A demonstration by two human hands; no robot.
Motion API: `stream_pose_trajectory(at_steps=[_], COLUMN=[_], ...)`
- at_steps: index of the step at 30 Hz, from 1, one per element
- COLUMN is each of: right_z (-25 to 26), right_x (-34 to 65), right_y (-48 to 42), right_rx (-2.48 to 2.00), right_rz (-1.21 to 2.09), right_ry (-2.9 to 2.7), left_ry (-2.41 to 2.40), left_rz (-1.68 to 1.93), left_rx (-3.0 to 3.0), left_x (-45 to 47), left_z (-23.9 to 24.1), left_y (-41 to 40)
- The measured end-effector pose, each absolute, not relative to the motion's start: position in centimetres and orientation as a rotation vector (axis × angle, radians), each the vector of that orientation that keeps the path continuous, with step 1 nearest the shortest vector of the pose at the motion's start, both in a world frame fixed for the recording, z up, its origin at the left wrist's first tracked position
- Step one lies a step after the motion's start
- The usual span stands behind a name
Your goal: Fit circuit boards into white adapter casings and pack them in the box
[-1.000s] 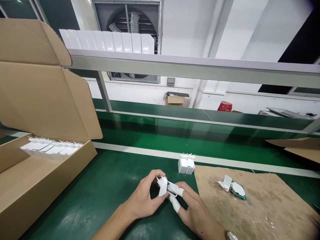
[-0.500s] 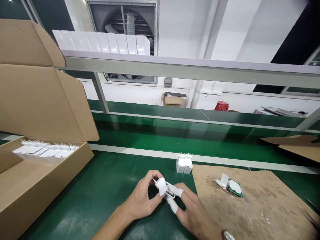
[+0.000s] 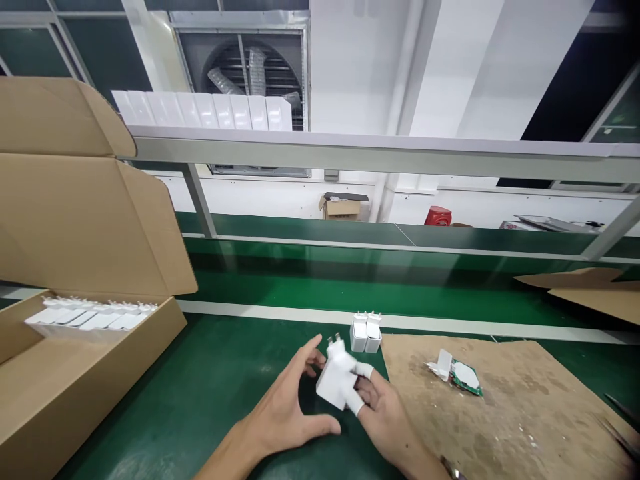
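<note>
My right hand (image 3: 383, 410), with white covers on its thumb and a finger, pinches a white plug adapter (image 3: 334, 381) by its right side. The adapter is tilted, with its prongs pointing up and away from me. My left hand (image 3: 285, 403) is spread beside the adapter on the left, thumb and fingers apart, not gripping it. Just beyond, two white adapters (image 3: 365, 333) stand side by side on the green bench (image 3: 225, 353), prongs at the top. On the brown cardboard sheet (image 3: 440, 433) to the right lies a green circuit board (image 3: 466, 377) beside a white plug piece (image 3: 442, 365).
An open cardboard box (image 3: 115, 383) at the left holds a row of several white adapters (image 3: 95, 317). Dark pointed tools (image 3: 620, 430) lie at the right edge. A metal rail (image 3: 350, 150) crosses above the bench, bearing several white housings (image 3: 215, 112).
My left hand has let go of the adapter and opened. The adapter, held in my right hand, has turned so its broad white face shows. The camera view has tilted up slightly.
</note>
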State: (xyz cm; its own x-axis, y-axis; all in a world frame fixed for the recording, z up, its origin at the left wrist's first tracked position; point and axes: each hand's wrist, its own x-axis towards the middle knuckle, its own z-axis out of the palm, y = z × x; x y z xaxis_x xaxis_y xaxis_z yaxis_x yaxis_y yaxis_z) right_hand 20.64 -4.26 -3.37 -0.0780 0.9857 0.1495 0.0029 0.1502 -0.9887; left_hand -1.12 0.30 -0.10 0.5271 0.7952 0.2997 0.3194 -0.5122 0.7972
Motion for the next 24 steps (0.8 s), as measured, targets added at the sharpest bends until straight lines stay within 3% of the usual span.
stream_pose_trajectory(at_steps=[3,8,24], right_z=[-2.9,-1.9,-2.8], right_x=[20.2,19.3,19.4], right_y=[-3.8,-4.1,-4.2], right_rx=[-0.913,-0.84,-0.845], right_rz=[1.486,1.641,1.606], right_ry=[-0.977,-0.786,-0.917], left_ry=[0.846,0.782,0.789], left_rz=[0.952,1.106,1.133], left_rx=[2.194,2.237,2.31], left_x=[-0.4,0.1,-0.3], left_z=[-0.6,-0.9,-0.4], left_y=[-0.3,-0.7,-0.7])
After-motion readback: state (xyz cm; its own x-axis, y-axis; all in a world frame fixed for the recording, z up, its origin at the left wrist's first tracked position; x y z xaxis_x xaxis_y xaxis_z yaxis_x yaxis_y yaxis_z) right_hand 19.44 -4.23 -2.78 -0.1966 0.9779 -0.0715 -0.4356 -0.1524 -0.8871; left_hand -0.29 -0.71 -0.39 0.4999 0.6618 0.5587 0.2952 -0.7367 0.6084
